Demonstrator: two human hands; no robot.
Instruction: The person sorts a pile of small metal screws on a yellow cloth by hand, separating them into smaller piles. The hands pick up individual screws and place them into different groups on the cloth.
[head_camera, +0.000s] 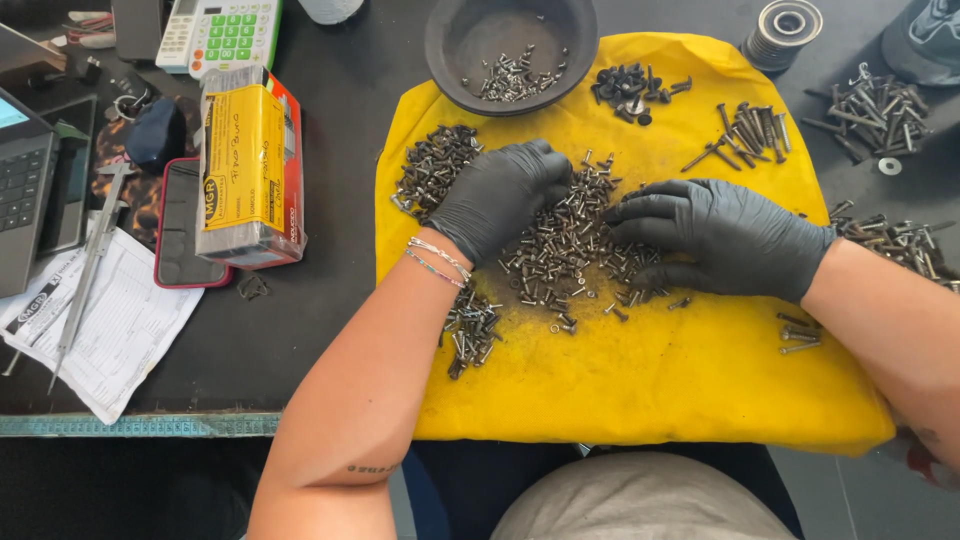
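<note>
Both hands, left hand (500, 195) and right hand (725, 235), rest spread flat, fingers apart, on the screws (565, 245); best spread thin, 12 o'clock of lap.

Black gloves cover both hands, left (497, 196) and right (727, 237); thin bracelets (438, 261) circle the left wrist; forearms bare.

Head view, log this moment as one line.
left hand: gloved, on central screw pile | right hand: gloved, fingertips in same pile | surface: yellow cloth | nearby: dark bowl holding screws

head view, steeply down, close
</note>
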